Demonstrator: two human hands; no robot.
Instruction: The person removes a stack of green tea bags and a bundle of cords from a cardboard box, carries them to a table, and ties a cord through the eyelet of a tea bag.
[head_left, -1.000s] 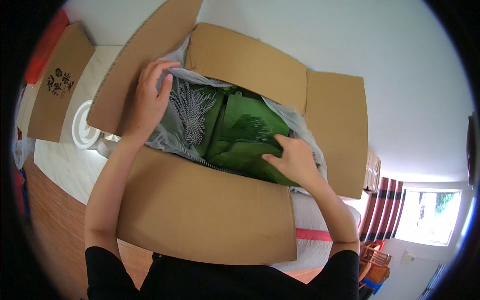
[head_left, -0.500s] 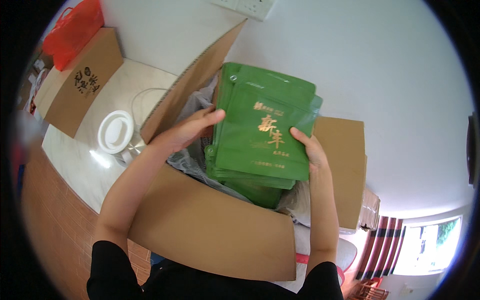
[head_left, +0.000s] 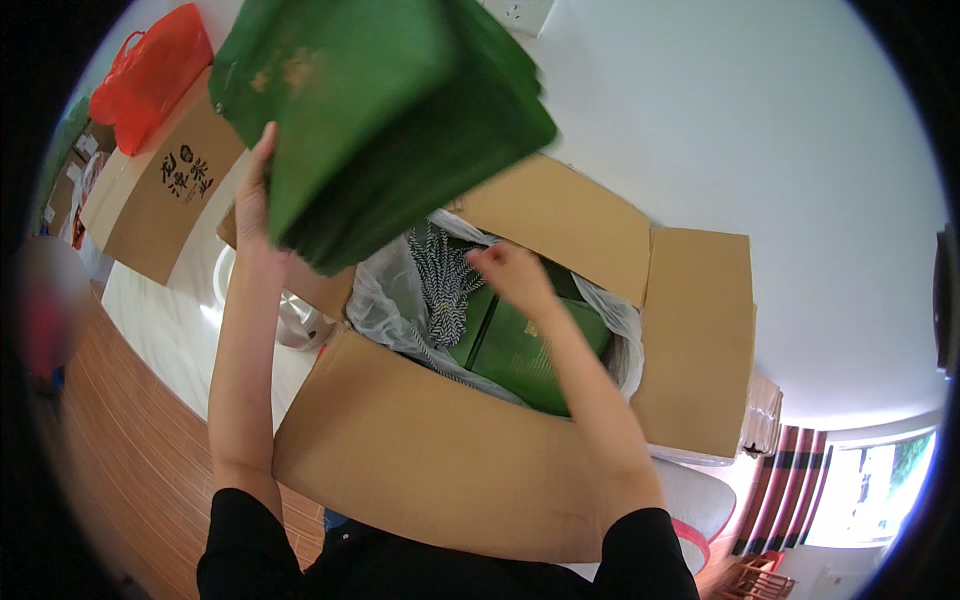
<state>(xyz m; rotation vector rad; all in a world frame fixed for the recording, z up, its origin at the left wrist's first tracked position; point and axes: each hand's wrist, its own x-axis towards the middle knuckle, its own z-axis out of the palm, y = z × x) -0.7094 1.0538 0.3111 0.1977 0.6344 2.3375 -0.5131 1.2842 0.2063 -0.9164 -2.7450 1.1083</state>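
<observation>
My left hand point(head_left: 255, 215) is raised at the upper left and grips a thick stack of green pouches point(head_left: 350, 130), tilted and blurred by motion. The pouches hide part of the hand and of the table behind. My right hand point(head_left: 510, 275) reaches over the open cardboard box point(head_left: 430, 460), fingers curled together beside a bundle of black-and-white cord point(head_left: 440, 290). Whether those fingers hold any of the cord cannot be made out. More green pouches point(head_left: 525, 350) lie inside the box, which has a clear plastic liner point(head_left: 380, 300).
A white-lidded kettle point(head_left: 300, 325), partly covered, stands on the pale table point(head_left: 150, 310) left of the box. Behind it are another carton point(head_left: 165, 215) and a red plastic bag point(head_left: 150, 75). The box's right flap point(head_left: 695, 340) spreads outward. A person, blurred, is at the far left.
The stack of pouches has been lifted out of the box toward the upper left by my left hand. My right hand has let go of it and moved over the cord, now exposed.
</observation>
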